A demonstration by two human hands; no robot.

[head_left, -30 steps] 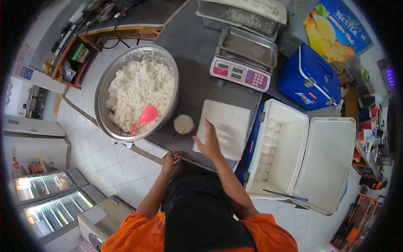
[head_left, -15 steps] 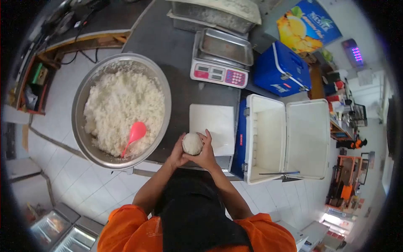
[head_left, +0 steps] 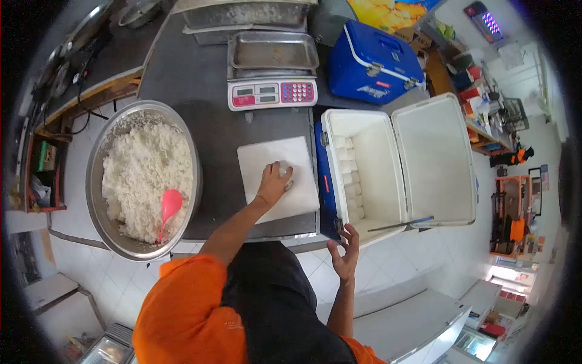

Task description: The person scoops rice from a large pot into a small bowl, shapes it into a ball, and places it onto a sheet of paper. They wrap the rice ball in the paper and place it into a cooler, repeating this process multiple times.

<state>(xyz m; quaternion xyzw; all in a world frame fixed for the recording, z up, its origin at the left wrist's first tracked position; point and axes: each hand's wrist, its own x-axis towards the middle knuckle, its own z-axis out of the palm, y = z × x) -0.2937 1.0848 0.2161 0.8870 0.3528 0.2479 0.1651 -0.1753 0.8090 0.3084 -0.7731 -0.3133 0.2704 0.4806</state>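
Note:
My left hand (head_left: 274,184) curls its fingers down over a round whitish rice ball (head_left: 287,174), which is mostly hidden under it. Beneath them lies a stack of white paper sheets (head_left: 303,200) on the dark table. My right hand (head_left: 345,253) hangs in the air by the table's front edge, near the cooler's front corner, fingers apart and holding nothing. To the left stands a large metal basin (head_left: 195,182) filled with cooked rice (head_left: 142,164); a pink rice paddle (head_left: 171,204) rests on the rice.
An open blue-and-white cooler (head_left: 382,176) at the right holds several white wrapped packs (head_left: 350,176) along its left wall. Behind the paper is a digital scale (head_left: 273,94) with a metal tray (head_left: 274,51). A closed blue cooler (head_left: 379,64) stands at the back right.
Both hands held the rice ball before; now only my left hand is on it, over the paper. My right hand has let go and moved right. The view has shifted toward the open cooler.

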